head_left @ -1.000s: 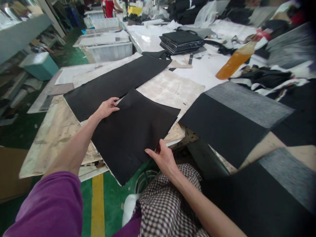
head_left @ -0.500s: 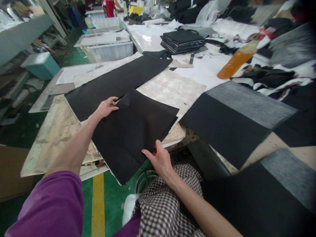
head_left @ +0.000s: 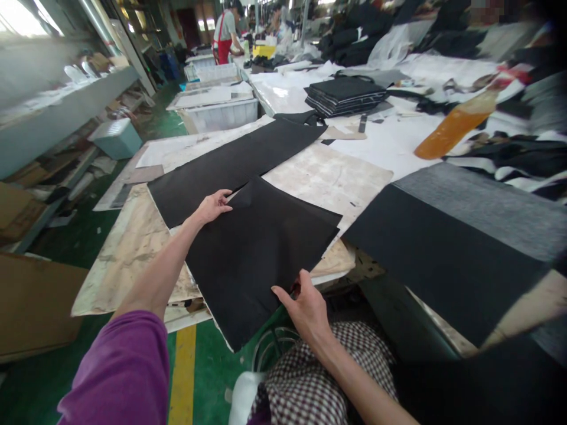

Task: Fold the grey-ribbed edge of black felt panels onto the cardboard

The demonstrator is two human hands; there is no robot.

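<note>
A black fabric panel (head_left: 261, 248) lies over the table's front edge, its near corner hanging above the floor. My left hand (head_left: 215, 206) pinches its far left edge, where a small fold shows. With thumb on top and fingers curled underneath, my right hand (head_left: 305, 298) grips the near right edge. A second layer peeks out along the panel's right side. Just beyond my left hand, a long black fabric strip (head_left: 239, 159) lies flat. To the right is a black piece with a grey band (head_left: 447, 254).
A worn board (head_left: 119, 254) covers the table's left part. Farther back sit a stack of folded black pieces (head_left: 345, 97) and a bottle of orange liquid (head_left: 456, 127). Plastic bins (head_left: 225, 115) stand beyond. A person in a red apron (head_left: 224, 44) works in the distance.
The camera view has tilted up and turned left, so the scene sits lower and more to the right. Both hands keep their hold on the black panel, which has hardly moved on the table.
</note>
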